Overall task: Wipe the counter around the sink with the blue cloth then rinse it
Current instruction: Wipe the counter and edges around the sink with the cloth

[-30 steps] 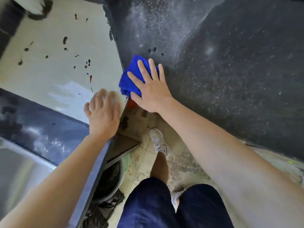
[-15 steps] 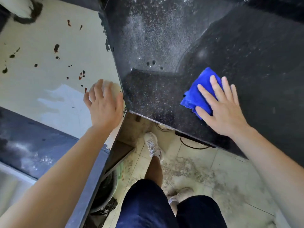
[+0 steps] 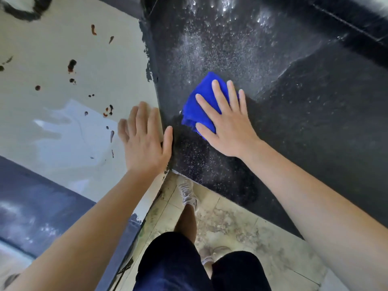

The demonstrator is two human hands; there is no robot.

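Note:
A folded blue cloth (image 3: pixel 199 106) lies on the black speckled counter (image 3: pixel 294 122), close to its left edge. My right hand (image 3: pixel 226 124) presses flat on the cloth with straight, spread fingers and covers its right half. My left hand (image 3: pixel 144 141) rests flat and open on the pale cream surface (image 3: pixel 63 122) beside the counter's corner, its thumb reaching onto the black stone. The black counter looks wet and glistens toward the back.
Dark brown spots (image 3: pixel 71 66) dot the cream surface. A grey ledge (image 3: pixel 31 196) and a bit of steel sink (image 3: pixel 10 259) sit at the lower left. Below, my legs and white shoe (image 3: pixel 186 192) stand on a stained tiled floor (image 3: pixel 241 227).
My right hand has slid the blue cloth from the right part of the counter back to the left, near the corner. My left hand has stayed by the corner edge.

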